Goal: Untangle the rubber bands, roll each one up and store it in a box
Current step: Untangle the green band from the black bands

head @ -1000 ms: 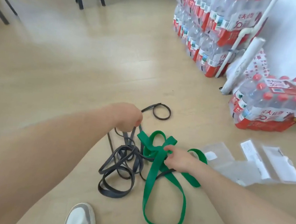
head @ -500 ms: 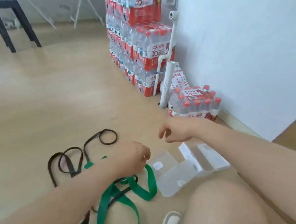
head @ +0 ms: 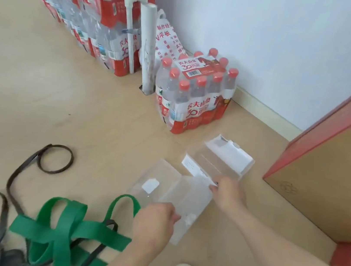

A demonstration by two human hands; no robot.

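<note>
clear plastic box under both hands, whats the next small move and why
Probably pull the clear plastic box closer and open it up. Both the left hand and right hand are on it, while the green band and dark band lie tangled on the floor, neither rolled nor stored.

My one camera sits on my head, looking forward and down at close range over my hands (head: 190,210) toward the floor (head: 41,81) beyond them.

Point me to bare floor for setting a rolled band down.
Free: wide floor left of the water pack, above the black band. Narrow strip between clear box and cardboard box. Crowded: green band tangle, both hands at the box.
</note>
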